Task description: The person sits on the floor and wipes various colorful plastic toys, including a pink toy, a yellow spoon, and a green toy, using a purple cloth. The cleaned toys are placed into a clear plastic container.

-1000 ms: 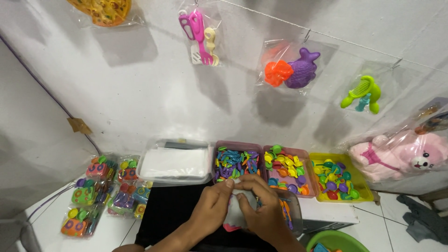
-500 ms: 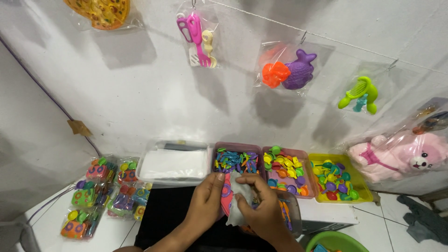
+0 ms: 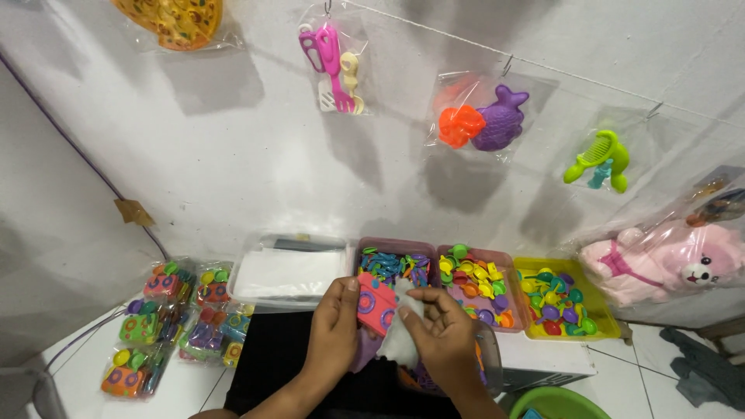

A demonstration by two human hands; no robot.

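Pink toy block (image 3: 376, 305), printed with round shapes, sits between my two hands, just in front of the row of trays. My left hand (image 3: 334, 326) pinches its left edge, thumb on top and fingers curled under, so that hand is closed on the block. My right hand (image 3: 442, 334) is clamped on a clear plastic bag (image 3: 400, 334) that touches the block's right side; the block seems partly inside the bag's mouth, though I cannot tell how far. Both hands hover over a black surface (image 3: 272, 349).

Just behind the block stand three open trays of small coloured pieces: a dark pink tray (image 3: 372, 247), a lighter pink tray (image 3: 508, 260) and a yellow tray (image 3: 597, 310). To the left of them is a clear lidded box (image 3: 287, 271) with white contents. Further left, on the white floor, lie bagged toy sets (image 3: 163, 318). A pink plush bear (image 3: 667, 260) in plastic rests at the right. On the white wall (image 3: 194, 140) above, bagged toys hang from a line: pink scissors (image 3: 330, 50), an orange and purple pair (image 3: 481, 120), and a green comb (image 3: 597, 159).
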